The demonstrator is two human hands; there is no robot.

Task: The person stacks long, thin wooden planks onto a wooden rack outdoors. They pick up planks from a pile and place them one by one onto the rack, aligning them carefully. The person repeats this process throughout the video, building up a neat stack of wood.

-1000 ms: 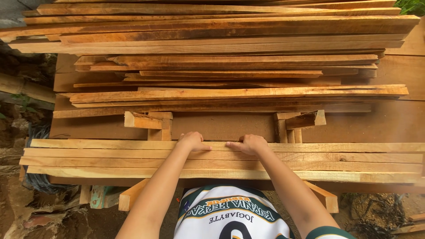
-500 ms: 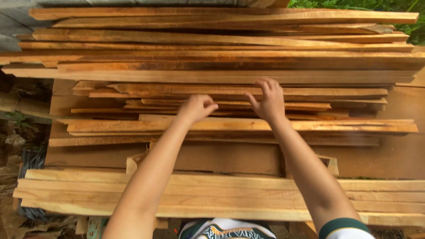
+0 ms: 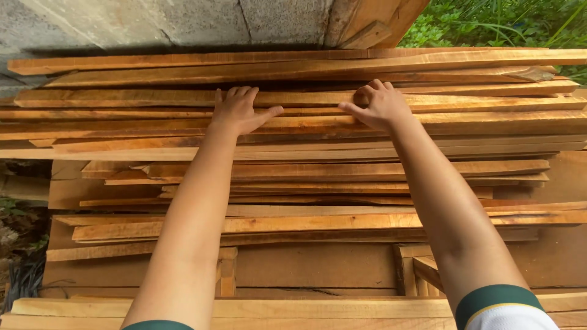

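Both arms reach to the far side of the plank stack (image 3: pixel 293 153). The left hand (image 3: pixel 239 110) lies flat, fingers together, thumb spread; the right hand (image 3: pixel 380 105) curls its fingertips over one plank (image 3: pixel 489 101), hooking its far edge for purchase.

Both bare forearms stretch straight forward from the bottom of the view, roughly parallel and well apart. The left hand (image 3: pixel 239 110) lies palm down, fingers curled over at the far end and the thumb spread out to the right. The right hand (image 3: pixel 380 104) mirrors it, knuckles bent and fingertips tucked down, thumb pointing left; a white sleeve with a dark green cuff shows at that elbow.
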